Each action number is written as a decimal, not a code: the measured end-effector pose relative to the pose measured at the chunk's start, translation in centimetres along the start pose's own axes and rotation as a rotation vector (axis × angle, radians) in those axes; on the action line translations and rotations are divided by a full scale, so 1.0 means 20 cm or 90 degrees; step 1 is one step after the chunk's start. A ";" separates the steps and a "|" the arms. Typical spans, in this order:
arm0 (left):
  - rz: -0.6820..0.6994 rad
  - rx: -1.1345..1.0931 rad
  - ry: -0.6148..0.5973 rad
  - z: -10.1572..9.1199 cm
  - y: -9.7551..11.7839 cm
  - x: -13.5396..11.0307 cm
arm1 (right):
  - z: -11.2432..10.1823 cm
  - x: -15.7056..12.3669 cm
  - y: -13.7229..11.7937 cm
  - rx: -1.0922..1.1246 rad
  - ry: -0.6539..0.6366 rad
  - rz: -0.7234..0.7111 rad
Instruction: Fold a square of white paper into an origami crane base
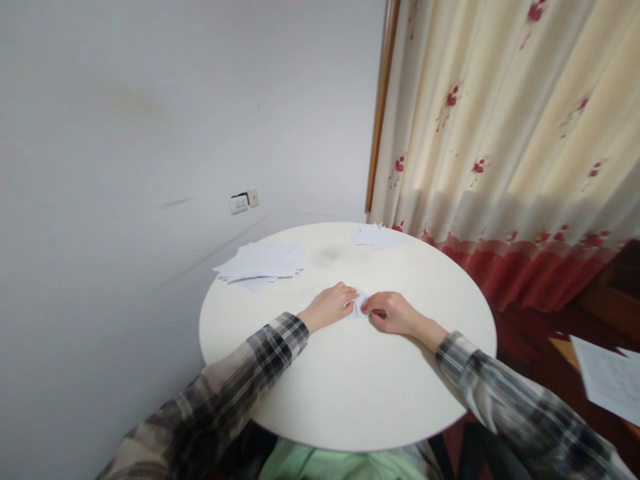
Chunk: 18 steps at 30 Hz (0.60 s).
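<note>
My left hand and right hand were slightly apart, fingers contacting opposite sides of a small paper on the round table. I could not tell whether either clamped it. A paper stack lay beyond my left hand.

No text, label, brand or number can be read; the white sheet at the right edge bears faint marks (too blurred to tell whether they are writing).
</note>
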<state>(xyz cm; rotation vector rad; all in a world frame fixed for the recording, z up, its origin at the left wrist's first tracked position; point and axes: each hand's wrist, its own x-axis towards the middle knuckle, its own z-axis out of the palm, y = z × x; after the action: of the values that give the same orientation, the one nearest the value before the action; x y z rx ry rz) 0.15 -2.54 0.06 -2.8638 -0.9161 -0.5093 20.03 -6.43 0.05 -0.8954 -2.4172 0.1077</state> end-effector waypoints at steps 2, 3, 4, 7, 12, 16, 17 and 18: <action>0.002 0.001 -0.001 0.00 0.00 0.00 | -0.01 0.00 0.00 0.010 -0.002 0.003; 0.001 -0.001 -0.002 0.00 0.00 0.00 | -0.01 0.00 -0.01 0.017 -0.003 0.005; -0.002 -0.005 -0.005 0.00 0.00 0.00 | -0.01 0.00 -0.01 0.026 -0.007 0.007; -0.011 -0.026 -0.012 0.00 0.00 0.00 | -0.02 0.00 -0.01 0.056 -0.017 0.014; -0.019 -0.052 -0.023 0.00 -0.02 0.00 | -0.01 0.01 0.01 0.126 0.006 0.099; -0.023 -0.061 -0.036 0.00 -0.03 0.00 | 0.02 0.01 0.07 0.245 0.024 0.191; -0.024 -0.063 -0.038 0.00 -0.03 0.00 | 0.03 0.01 0.08 0.268 0.036 0.204; -0.023 -0.065 -0.040 0.00 -0.03 0.00 | 0.04 0.01 0.10 0.283 0.047 0.211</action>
<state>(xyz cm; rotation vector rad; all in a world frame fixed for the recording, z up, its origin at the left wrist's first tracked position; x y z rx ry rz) -0.17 -2.03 0.04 -2.9757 -0.9816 -0.4864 20.65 -4.65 -0.96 -1.0499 -2.0356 0.6925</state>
